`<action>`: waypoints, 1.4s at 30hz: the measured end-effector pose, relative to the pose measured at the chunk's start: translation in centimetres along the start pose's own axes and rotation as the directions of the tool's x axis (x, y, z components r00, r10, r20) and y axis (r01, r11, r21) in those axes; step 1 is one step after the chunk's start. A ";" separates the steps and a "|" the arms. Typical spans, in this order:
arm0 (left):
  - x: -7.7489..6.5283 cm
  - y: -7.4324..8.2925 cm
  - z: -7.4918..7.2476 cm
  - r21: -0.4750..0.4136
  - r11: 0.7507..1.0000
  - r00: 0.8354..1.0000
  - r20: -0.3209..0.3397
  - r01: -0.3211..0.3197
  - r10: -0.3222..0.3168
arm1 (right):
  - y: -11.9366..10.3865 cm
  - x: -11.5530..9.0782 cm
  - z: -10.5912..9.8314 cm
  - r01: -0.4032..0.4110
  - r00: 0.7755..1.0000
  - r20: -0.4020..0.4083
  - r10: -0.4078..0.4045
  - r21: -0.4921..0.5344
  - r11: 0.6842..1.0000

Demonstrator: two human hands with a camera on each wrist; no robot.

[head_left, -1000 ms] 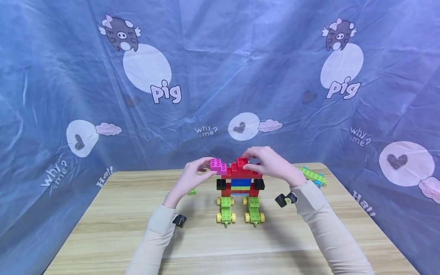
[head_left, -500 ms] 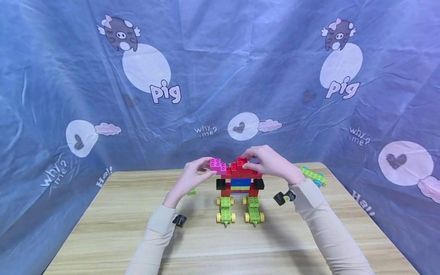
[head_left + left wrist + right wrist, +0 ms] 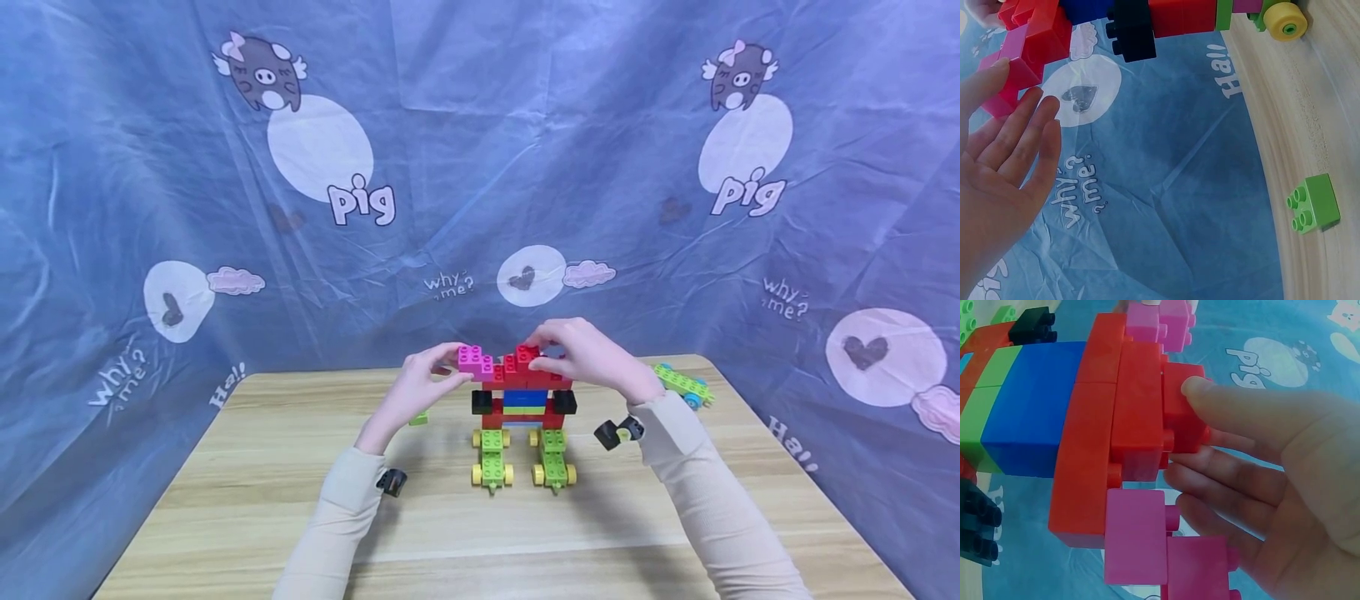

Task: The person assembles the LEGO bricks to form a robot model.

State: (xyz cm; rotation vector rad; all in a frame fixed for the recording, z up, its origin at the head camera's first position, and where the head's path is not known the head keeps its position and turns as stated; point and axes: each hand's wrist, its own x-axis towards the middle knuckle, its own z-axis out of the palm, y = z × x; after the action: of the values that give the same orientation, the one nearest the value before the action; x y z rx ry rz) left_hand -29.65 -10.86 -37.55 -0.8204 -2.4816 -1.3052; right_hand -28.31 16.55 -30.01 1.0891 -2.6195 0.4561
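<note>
A tall figure of toy building blocks stands on the table, with a blue block (image 3: 525, 398) in its middle and black blocks (image 3: 565, 402) at its sides. My left hand (image 3: 422, 385) pinches the stepped pink blocks (image 3: 476, 361) at the figure's upper left; thumb and fingers lie on opposite sides of them in the left wrist view. On top, my right hand (image 3: 585, 357) grips the uppermost red block (image 3: 1180, 422) between thumb and fingers. More pink blocks (image 3: 1135, 536) at the upper right end are partly behind that hand in the head view. Two green wheeled bases (image 3: 555, 467) form the feet.
On the wooden table (image 3: 247, 492), a loose green block (image 3: 1316, 203) lies left of the figure, mostly behind the left wrist in the head view. Farther right is a green wheeled base (image 3: 684, 385) with blue wheels. A patterned blue cloth (image 3: 450, 167) hangs behind.
My right wrist has shifted very slightly to the left. Both hands keep hold of the same blocks, and the figure stays in place.
</note>
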 end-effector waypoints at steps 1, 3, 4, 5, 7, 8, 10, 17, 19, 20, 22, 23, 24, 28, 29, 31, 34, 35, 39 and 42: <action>0.0 0.0 0.0 -0.001 1.000 1.000 -0.002 -0.003 0.003 | 0.0 0.0 0.0 -0.003 1.000 0.003 0.003 0.001 1.000; 0.0 0.0 0.0 -0.004 1.000 1.000 -0.006 -0.009 0.009 | 0.0 0.0 0.1 -0.007 1.000 0.003 0.007 -0.002 1.000; 0.0 0.0 0.0 -0.002 1.000 1.000 -0.007 -0.015 0.015 | 0.0 0.0 0.1 -0.005 1.000 -0.001 0.005 -0.005 1.000; 0.0 0.0 0.0 -0.004 1.000 1.000 -0.009 -0.016 0.016 | 0.0 -0.1 0.2 -0.001 1.000 -0.007 0.001 -0.009 1.000; 0.0 -0.1 0.0 -0.008 1.000 1.000 -0.010 -0.015 0.015 | 0.0 -0.1 0.3 0.008 1.000 -0.025 -0.009 -0.017 1.000; 0.0 -0.1 0.0 -0.010 1.000 1.000 -0.010 -0.014 0.013 | 0.0 -0.1 0.4 0.012 0.999 -0.033 -0.012 -0.023 1.000; 0.0 0.0 0.0 -0.010 1.000 1.000 -0.009 -0.016 0.016 | 0.0 -0.1 0.4 0.019 0.999 -0.047 -0.020 -0.031 0.999; 0.0 -0.1 -0.1 -0.012 1.000 1.000 -0.004 -0.003 0.003 | -0.1 -0.1 0.4 0.030 0.998 -0.051 -0.032 -0.041 0.999; 0.0 -0.1 0.0 -0.008 1.000 1.000 -0.004 -0.006 0.006 | -0.1 -0.1 0.4 0.023 0.999 -0.045 -0.025 -0.040 0.999; 0.0 -0.1 0.0 -0.008 1.000 1.000 -0.003 -0.005 0.005 | -0.2 -0.1 0.4 0.018 0.999 -0.041 -0.020 -0.042 0.999; 0.0 -0.2 0.0 -0.007 1.000 1.000 -0.003 -0.007 0.007 | -0.2 -0.1 0.4 0.007 0.999 -0.035 -0.009 -0.047 0.999; 0.0 -0.1 0.0 -0.006 1.000 1.000 -0.003 -0.008 0.008 | -0.3 -0.2 0.4 0.003 0.999 -0.035 -0.004 -0.051 0.999; 0.0 -0.1 0.0 -0.007 1.000 1.000 -0.004 -0.009 0.009 | -0.3 -0.2 0.4 -0.003 0.999 -0.034 0.001 -0.056 0.998; 0.0 0.1 -0.1 -0.004 1.000 1.000 -0.008 -0.017 0.017 | -0.5 -0.3 0.5 -0.012 0.999 -0.051 0.008 -0.072 0.997; 0.0 0.1 -0.1 -0.004 1.000 1.000 -0.009 -0.018 0.018 | -0.5 -0.3 0.5 -0.013 0.998 -0.056 0.009 -0.074 0.997; 0.1 0.1 -0.1 -0.002 1.000 1.000 -0.008 -0.019 0.019 | -0.6 -0.3 0.6 -0.014 0.998 -0.064 0.009 -0.084 0.996; 0.1 0.1 -0.1 0.000 1.000 1.000 -0.007 -0.018 0.018 | -0.6 -0.3 0.6 -0.016 0.998 -0.064 0.009 -0.097 0.995; 0.1 0.1 -0.1 -0.001 1.000 1.000 -0.006 -0.018 0.018 | -0.6 -0.3 0.6 -0.018 0.998 -0.062 0.012 -0.097 0.995; 0.1 0.1 -0.1 0.000 1.000 1.000 -0.004 -0.015 0.015 | -0.5 -0.3 0.5 -0.018 0.998 -0.053 0.014 -0.076 0.997; 0.1 0.0 -0.1 -0.003 1.000 1.000 -0.004 -0.012 0.012 | -0.5 -0.2 0.5 -0.017 0.999 -0.049 0.014 -0.061 0.998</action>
State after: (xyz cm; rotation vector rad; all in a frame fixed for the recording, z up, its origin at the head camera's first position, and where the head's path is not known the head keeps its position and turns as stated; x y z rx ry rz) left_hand -29.71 -10.84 -37.44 -0.8307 -2.4689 -1.3052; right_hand -27.86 16.19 -30.42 1.0264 -2.5834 0.3980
